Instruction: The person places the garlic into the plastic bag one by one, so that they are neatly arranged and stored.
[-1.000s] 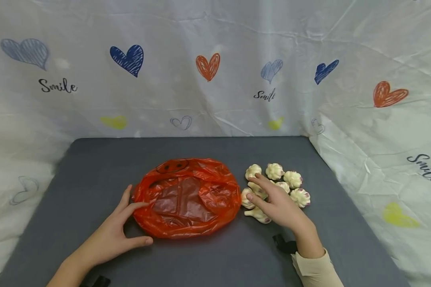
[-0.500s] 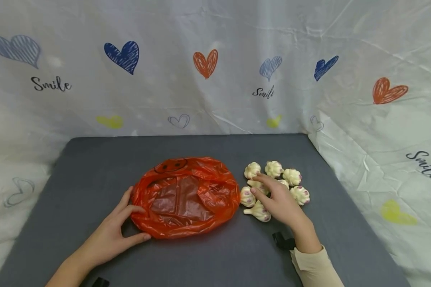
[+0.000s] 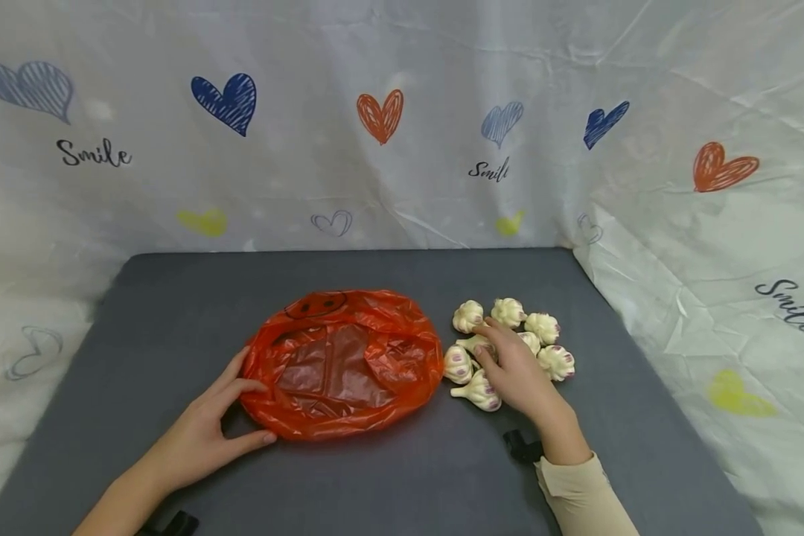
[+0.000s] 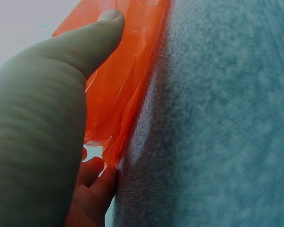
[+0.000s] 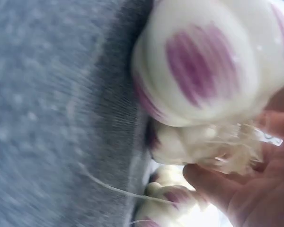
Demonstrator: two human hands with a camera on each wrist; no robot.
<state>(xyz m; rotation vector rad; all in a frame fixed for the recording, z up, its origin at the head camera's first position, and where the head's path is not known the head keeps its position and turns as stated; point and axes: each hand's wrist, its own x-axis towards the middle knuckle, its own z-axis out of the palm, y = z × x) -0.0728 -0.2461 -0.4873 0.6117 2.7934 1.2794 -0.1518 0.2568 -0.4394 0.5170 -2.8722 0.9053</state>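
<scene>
– As far as can be judged, done so far?
– Red plastic bag [image 3: 295, 426], opened wide on the tabletop [image 3: 375, 487]; visible contents: none. Stage, seemingly: early.
– Left over, presumably?
– Garlic bulbs [image 3: 543, 328], eight in sight, all outside, clustered right of the bag.
– Hands?
– Left hand [image 3: 197, 441]: fingers spread, touching the bag's left edge. Right hand [image 3: 521, 374]: curled around one stemmed garlic bulb [image 3: 470, 342], firmness untellable.

Beige sleeve [image 3: 579, 491], black wrist devices [image 3: 522, 448], bare hands [image 3: 197, 441]
</scene>
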